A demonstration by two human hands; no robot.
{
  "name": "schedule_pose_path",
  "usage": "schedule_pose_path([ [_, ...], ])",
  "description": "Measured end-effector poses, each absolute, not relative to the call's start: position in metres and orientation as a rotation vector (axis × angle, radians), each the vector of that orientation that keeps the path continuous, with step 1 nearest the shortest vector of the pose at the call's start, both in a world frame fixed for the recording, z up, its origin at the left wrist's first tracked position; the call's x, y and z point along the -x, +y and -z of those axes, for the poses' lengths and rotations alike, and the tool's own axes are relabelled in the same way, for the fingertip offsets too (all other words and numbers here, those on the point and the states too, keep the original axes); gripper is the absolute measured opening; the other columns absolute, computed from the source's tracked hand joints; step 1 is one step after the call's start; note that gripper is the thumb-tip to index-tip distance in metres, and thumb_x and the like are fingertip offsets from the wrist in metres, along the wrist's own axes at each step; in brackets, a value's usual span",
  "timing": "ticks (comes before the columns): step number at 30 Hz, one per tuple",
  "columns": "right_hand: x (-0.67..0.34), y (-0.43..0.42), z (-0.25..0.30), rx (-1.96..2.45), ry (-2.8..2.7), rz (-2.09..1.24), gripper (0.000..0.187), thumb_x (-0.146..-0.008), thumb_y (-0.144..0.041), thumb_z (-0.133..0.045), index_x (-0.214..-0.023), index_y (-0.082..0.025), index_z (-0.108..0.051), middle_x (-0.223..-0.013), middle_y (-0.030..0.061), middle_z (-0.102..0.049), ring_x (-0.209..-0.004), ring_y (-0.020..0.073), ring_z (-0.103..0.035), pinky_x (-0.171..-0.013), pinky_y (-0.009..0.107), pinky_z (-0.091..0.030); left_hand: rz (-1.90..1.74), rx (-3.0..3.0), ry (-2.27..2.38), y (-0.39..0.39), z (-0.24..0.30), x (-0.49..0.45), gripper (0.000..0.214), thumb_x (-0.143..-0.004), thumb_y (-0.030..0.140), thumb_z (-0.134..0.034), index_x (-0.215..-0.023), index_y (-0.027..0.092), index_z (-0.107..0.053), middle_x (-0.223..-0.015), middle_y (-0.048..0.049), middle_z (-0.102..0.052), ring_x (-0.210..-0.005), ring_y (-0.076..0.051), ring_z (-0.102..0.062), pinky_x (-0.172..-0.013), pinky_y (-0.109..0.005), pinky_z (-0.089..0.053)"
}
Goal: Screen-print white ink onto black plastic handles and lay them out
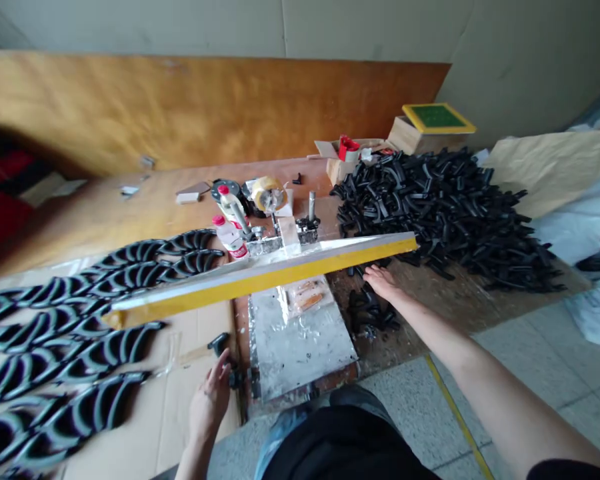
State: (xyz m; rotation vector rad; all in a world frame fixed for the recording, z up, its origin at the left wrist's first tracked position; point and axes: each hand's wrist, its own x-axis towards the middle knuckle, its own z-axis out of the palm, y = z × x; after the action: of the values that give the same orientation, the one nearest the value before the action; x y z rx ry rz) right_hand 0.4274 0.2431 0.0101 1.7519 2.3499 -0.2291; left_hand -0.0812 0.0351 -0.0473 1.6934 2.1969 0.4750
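My left hand (211, 395) is at the cardboard's right edge, its fingers closed on a curved black plastic handle (219, 343). My right hand (381, 283) reaches under the right end of a yellow-edged screen-printing frame (265, 277), fingers stretched out and a little blurred. It is nearest to a small group of loose black handles (370, 308); whether it touches one I cannot tell. The frame is tilted up above a paint-spotted grey base plate (300, 353). A clear bag with orange-brown pieces (307, 295) lies on the plate.
Rows of black handles (75, 353) cover the cardboard (145, 413) at left. A large heap of black handles (430, 207) is at right. Behind the frame stand red-capped bottles (230, 235), a tape roll (269, 195) and metal posts (312, 207). A green-topped frame (437, 117) rests on a box.
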Motion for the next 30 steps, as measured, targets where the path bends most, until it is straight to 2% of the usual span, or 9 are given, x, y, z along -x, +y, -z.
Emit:
schedule_pose_path([
  [4,-0.439,0.245,-0.020,-2.042,2.517,0.165,0.022,-0.084,-0.008,-0.052,-0.100,-0.015,-0.066,-0.111,0.0152,-0.065,-0.108,0.0269,-0.057,-0.092,0.040,-0.045,-0.552,-1.483,2.359,0.019,0.030,0.074,0.046,-0.092,0.042,-0.044,-0.131,0.019,-0.055,-0.086,-0.0063,-0.069,-0.072,-0.018,-0.064,-0.060,-0.027,-0.043],
  [7,-0.419,0.241,-0.036,-2.300,2.712,0.538,0.019,-0.080,-0.017,-0.063,-0.099,-0.018,-0.064,-0.095,0.0075,-0.068,-0.090,0.0223,-0.063,-0.084,0.036,-0.050,-0.642,-1.327,2.417,0.014,0.015,0.066,0.044,-0.090,0.042,-0.046,-0.124,0.019,-0.059,-0.086,-0.0066,-0.070,-0.069,-0.017,-0.064,-0.061,-0.027,-0.045],
  [9,-0.385,0.237,-0.044,-2.084,2.944,0.938,0.021,-0.081,-0.019,-0.064,-0.101,-0.020,-0.066,-0.096,0.0036,-0.069,-0.089,0.0191,-0.064,-0.084,0.034,-0.050,-0.721,-1.272,2.402,0.019,0.005,0.057,0.043,-0.088,0.044,-0.047,-0.121,0.019,-0.061,-0.085,-0.0059,-0.069,-0.069,-0.017,-0.064,-0.063,-0.029,-0.046],
  [11,-0.341,0.232,-0.045,-1.699,3.149,1.115,0.024,-0.083,-0.014,-0.062,-0.105,-0.022,-0.069,-0.102,0.0032,-0.069,-0.095,0.0176,-0.062,-0.089,0.033,-0.049,-0.842,-1.237,2.343,0.032,-0.008,0.047,0.045,-0.087,0.046,-0.048,-0.120,0.019,-0.061,-0.084,-0.0054,-0.069,-0.070,-0.018,-0.064,-0.065,-0.029,-0.048],
  [14,-0.288,0.226,-0.034,-1.419,3.279,0.904,0.025,-0.085,-0.010,-0.061,-0.104,-0.022,-0.073,-0.102,0.0048,-0.069,-0.100,0.0189,-0.058,-0.093,0.036,-0.046,-1.048,-1.177,2.212,0.057,-0.033,0.031,0.048,-0.086,0.050,-0.050,-0.120,0.018,-0.061,-0.085,-0.0052,-0.068,-0.067,-0.016,-0.062,-0.063,-0.028,-0.049],
  [19,-0.266,0.219,-0.026,-1.323,3.229,0.507,0.028,-0.091,-0.015,-0.056,-0.114,-0.022,-0.070,-0.107,0.0070,-0.068,-0.104,0.0211,-0.055,-0.093,0.038,-0.045,-1.331,-1.192,2.048,0.102,-0.096,0.012,0.048,-0.085,0.050,-0.054,-0.121,0.018,-0.061,-0.086,-0.0039,-0.066,-0.070,-0.014,-0.061,-0.064,-0.024,-0.049],
  [22,-0.260,0.215,-0.034,-1.206,3.235,0.368,0.037,-0.092,-0.030,-0.060,-0.128,-0.023,-0.061,-0.129,0.0096,-0.060,-0.122,0.0250,-0.048,-0.104,0.044,-0.038,-1.602,-1.217,1.895,0.132,-0.142,0.003,0.042,-0.088,0.047,-0.052,-0.115,0.016,-0.063,-0.082,-0.0025,-0.066,-0.068,-0.012,-0.059,-0.065,-0.023,-0.049],
  [26,-0.237,0.215,-0.034,-1.028,3.223,0.354,0.058,-0.089,-0.049,-0.060,-0.141,-0.026,-0.048,-0.150,0.0080,-0.042,-0.139,0.0282,-0.035,-0.114,0.050,-0.027,-1.722,-1.169,1.661,0.162,-0.186,-0.013,0.044,-0.094,0.046,-0.038,-0.102,0.012,-0.066,-0.058,0.0020,-0.055,-0.051,-0.010,-0.049,-0.053,-0.021,-0.043],
  [30,-0.248,0.225,-0.029,-1.478,3.109,0.428,0.038,-0.091,-0.039,-0.059,-0.121,-0.017,-0.064,-0.124,0.0116,-0.066,-0.121,0.0264,-0.056,-0.104,0.045,-0.042,-1.672,-1.103,1.636,0.150,-0.188,-0.020,0.053,-0.094,0.053,-0.036,-0.099,0.011,-0.067,-0.068,-0.0025,-0.063,-0.059,-0.013,-0.055,-0.059,-0.025,-0.046],
])
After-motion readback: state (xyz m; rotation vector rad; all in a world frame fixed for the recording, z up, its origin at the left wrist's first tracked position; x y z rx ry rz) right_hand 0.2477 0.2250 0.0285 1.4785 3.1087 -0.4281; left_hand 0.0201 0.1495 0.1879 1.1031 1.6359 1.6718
